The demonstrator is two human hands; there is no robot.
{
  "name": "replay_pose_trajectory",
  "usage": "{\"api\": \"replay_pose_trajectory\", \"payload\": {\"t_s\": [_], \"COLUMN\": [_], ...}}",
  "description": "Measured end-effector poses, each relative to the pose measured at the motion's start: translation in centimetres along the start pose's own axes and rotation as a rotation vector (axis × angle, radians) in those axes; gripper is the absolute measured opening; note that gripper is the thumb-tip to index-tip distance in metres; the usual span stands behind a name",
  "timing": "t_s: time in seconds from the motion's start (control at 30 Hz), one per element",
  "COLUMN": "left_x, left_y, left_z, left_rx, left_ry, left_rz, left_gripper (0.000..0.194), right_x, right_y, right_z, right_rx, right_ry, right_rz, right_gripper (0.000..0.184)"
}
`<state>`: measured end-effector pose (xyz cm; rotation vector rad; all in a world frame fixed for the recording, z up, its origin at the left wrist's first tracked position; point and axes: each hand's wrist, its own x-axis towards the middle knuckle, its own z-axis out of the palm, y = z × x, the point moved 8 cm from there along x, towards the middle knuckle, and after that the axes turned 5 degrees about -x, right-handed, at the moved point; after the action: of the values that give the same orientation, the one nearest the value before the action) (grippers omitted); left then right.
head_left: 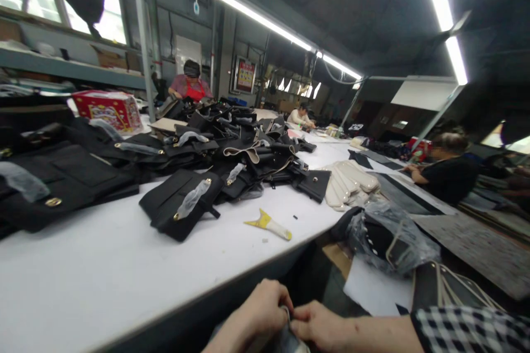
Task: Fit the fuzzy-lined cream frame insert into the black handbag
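The left hand (267,303) and the right hand (317,321) meet at the bottom of the view, just off the near edge of the white desk (103,281), around a small pale-edged grey piece (293,342). The right thumb and fingertips pinch its edge; the left fingers curl in and seem to press on it too, though their tips are partly hidden.

The main risk is a slip: the grip looks narrow and the piece is not over the desk top, so a loosened pinch could let it drop out of sight. With the fingertips so close together, an uneven pull could also crease or twist its edge.

The yellow-and-white hand tool (271,225) lies near the desk edge, where a sleeve could sweep it off. Farther back, the heaped black leather bag pieces (182,201) overlap loosely, and a knock might slide them or scuff their surfaces.
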<state>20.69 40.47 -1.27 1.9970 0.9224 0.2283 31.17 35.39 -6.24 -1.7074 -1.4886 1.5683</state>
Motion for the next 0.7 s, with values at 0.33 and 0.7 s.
{"api": "replay_pose_trajectory", "payload": {"t_s": [0.33, 0.7], "left_x": [-6.2, -13.6], "left_y": [-1.3, -1.7], "left_z": [-1.7, -1.8], "left_rx": [-0.037, 0.095], "left_ry": [0.134, 0.529], "left_rz": [-0.078, -0.250], "left_gripper": [0.043, 0.030], "right_x": [-2.4, -1.3], "right_y": [0.3, 1.5], "right_z": [2.4, 1.0], "right_rx": [0.384, 0.208], "right_ry": [-0.169, -0.026], "right_rz": [0.145, -0.168], "right_gripper": [0.048, 0.064]}}
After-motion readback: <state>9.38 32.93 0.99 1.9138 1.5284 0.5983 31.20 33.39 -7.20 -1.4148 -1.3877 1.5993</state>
